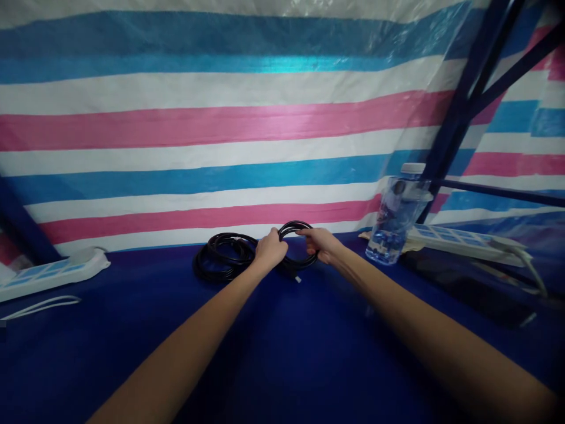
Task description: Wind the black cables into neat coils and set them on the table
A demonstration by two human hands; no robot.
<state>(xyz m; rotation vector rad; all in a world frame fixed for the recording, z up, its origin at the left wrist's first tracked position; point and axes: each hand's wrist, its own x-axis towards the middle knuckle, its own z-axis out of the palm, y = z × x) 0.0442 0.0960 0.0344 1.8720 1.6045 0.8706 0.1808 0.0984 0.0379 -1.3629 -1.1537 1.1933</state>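
Observation:
Both hands grip a coiled black cable [296, 225] near the back of the dark blue tabletop [282, 353]. My left hand [271, 249] is closed on the left side of the loop. Opposite it, my right hand [321, 243] pinches the loop's right side with curled fingers. A connector with a pale metal tip [298, 279] hangs below the loop, close to the table. Just left of my left hand, a larger black cable coil [216, 265] lies on the table; whether it joins the held cable is hidden behind that hand.
To the right stands a clear plastic bottle [391, 218] with a white cap. Beyond it are a white power strip [463, 242] and a dark flat object [468, 288]. Another power strip [53, 272] and a white cord [44, 305] lie left. A striped sheet [220, 126] hangs behind.

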